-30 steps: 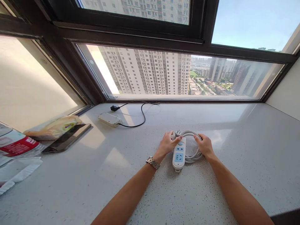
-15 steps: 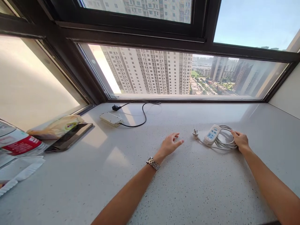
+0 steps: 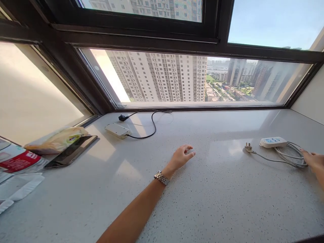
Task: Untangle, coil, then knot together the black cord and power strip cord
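A white power strip with blue sockets lies on the speckled white sill at the far right. Its grey cable is loosely coiled beside it, and the plug points left. My right hand is at the frame's right edge with its fingertips on the coil's right side, gripping the cable. My left hand, with a metal watch on the wrist, rests on the sill mid-frame with its fingers loosely apart and nothing in it.
A white adapter box with a black cord lies near the window. At the left are a dark phone, a yellowish packet, and red-and-white paper wrappers. The black window frame bounds the sill's far edge.
My right hand has dragged the power strip and its cable from the middle of the sill to the far right. My left hand let go of it and stayed mid-sill.
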Action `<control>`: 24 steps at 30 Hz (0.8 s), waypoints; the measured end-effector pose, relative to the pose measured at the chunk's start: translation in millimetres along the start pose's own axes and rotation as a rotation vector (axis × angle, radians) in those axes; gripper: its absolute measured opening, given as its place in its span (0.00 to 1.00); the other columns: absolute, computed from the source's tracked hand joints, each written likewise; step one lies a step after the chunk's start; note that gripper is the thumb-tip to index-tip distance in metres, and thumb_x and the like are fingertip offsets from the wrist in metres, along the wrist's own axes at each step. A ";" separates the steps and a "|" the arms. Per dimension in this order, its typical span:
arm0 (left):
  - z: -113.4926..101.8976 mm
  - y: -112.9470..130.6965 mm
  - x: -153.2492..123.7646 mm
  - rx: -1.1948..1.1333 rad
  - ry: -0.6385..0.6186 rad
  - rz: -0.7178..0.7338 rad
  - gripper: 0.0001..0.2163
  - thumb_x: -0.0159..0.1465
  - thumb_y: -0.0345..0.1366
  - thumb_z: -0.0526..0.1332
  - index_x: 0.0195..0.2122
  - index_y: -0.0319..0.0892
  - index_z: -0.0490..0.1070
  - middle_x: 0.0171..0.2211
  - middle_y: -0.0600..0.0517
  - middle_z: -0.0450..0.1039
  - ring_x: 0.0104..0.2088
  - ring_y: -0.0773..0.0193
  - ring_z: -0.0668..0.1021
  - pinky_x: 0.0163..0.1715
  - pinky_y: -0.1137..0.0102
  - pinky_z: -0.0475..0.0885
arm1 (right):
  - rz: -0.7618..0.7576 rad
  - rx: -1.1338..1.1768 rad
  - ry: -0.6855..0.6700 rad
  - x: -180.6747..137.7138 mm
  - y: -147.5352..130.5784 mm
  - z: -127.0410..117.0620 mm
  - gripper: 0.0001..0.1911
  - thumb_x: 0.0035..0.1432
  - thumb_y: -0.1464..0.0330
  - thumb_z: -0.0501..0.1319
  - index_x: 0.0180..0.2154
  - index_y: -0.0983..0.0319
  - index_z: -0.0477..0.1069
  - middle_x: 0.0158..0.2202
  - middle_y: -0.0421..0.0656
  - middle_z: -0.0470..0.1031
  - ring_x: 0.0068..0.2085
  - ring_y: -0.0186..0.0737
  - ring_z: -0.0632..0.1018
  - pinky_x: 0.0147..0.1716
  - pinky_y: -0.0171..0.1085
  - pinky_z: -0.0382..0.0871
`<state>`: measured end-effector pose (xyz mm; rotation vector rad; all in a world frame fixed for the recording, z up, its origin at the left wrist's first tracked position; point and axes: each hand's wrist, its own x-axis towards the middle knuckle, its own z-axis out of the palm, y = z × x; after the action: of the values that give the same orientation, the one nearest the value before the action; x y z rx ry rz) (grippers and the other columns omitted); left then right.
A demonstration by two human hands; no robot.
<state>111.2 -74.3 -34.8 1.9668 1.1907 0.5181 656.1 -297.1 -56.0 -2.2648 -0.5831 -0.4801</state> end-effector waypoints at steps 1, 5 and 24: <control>-0.3 0.8 -0.5 -0.007 -0.003 -0.007 0.25 0.56 0.53 0.58 0.48 0.41 0.71 0.52 0.40 0.69 0.51 0.48 0.72 0.44 0.62 0.71 | 0.095 -0.029 0.034 -2.6 -6.0 -1.2 0.19 0.44 0.50 0.63 0.28 0.59 0.75 0.37 0.69 0.70 0.46 0.71 0.69 0.31 0.57 0.56; 0.6 -0.4 1.0 -0.011 0.014 0.002 0.25 0.56 0.53 0.57 0.48 0.40 0.72 0.50 0.40 0.71 0.48 0.50 0.73 0.40 0.63 0.71 | -0.031 0.023 0.073 -33.4 -70.5 -3.7 0.25 0.47 0.47 0.58 0.38 0.58 0.74 0.51 0.67 0.66 0.54 0.73 0.62 0.38 0.60 0.56; -71.0 -49.1 30.2 -0.020 0.496 -0.124 0.21 0.55 0.46 0.58 0.46 0.38 0.71 0.52 0.40 0.70 0.54 0.48 0.70 0.51 0.59 0.66 | -0.581 0.603 -1.227 -317.1 -294.4 17.7 0.25 0.54 0.56 0.56 0.16 0.60 0.46 0.17 0.35 0.44 0.20 0.28 0.49 0.20 0.33 0.42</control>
<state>50.4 -6.1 -30.0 1.7834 1.5874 0.9857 238.3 -183.3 -59.1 -1.5452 -1.7144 0.8336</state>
